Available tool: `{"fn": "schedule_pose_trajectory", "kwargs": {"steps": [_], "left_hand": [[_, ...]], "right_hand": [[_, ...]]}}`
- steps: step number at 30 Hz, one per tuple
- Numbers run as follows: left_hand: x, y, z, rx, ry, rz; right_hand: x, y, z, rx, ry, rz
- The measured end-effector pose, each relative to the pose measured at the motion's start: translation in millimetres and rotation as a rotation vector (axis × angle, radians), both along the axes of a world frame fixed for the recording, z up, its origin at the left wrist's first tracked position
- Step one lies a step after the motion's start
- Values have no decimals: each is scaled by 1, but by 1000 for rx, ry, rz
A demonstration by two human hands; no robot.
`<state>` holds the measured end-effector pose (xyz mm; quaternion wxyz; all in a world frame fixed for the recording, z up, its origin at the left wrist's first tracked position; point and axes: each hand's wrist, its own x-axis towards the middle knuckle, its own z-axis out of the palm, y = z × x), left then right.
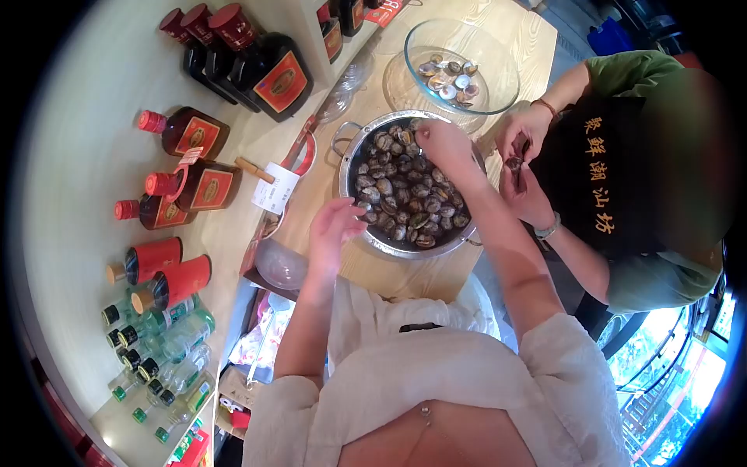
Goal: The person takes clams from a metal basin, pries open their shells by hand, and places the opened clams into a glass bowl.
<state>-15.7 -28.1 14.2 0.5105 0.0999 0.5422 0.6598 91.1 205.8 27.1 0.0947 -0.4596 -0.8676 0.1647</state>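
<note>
A metal basin (348,173) full of dark, striped clams (405,187) in their shells stands on the wooden table. Over its far right rim is my right hand (442,144), fingers bent down at the clams; whether it holds one is hidden. My left hand (336,224) is at the basin's left side, its fingers spread and nothing in them, the fingertips near the rim. Behind the basin, a clear glass bowl (504,86) holds several opened clams and shells (449,80).
To the right, a co-worker in a dark apron (599,167) holds a small dark clam (514,163) in both hands, close to the basin. Bottles (210,187) line the shelf at left, beside a paper tag (275,187). A clear plastic bowl (280,265) sits at the table's left edge.
</note>
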Motion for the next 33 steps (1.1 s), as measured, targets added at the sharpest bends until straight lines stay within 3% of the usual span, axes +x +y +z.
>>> {"fn": "schedule_pose_trajectory", "kwargs": {"steps": [5, 15, 18, 21, 26, 30, 33], "left_hand": [[8, -21, 3, -19, 36, 3], [21, -28, 6, -31, 26, 2], [22, -5, 4, -48, 27, -43], [20, 30, -4, -17, 107, -80], [8, 100, -23, -63, 238, -124], [13, 134, -21, -191, 378, -153], [15, 141, -28, -195, 370, -211]], "right_hand": [[0, 7, -46, -98, -86, -106], [-11, 17, -52, -154, -118, -114], [-12, 19, -56, -117, -55, -6], [-10, 14, -48, -169, -7, -21], [-5, 16, -71, -43, 109, -60], [5, -8, -41, 164, 236, 14], [17, -23, -22, 132, 353, 28]]}}
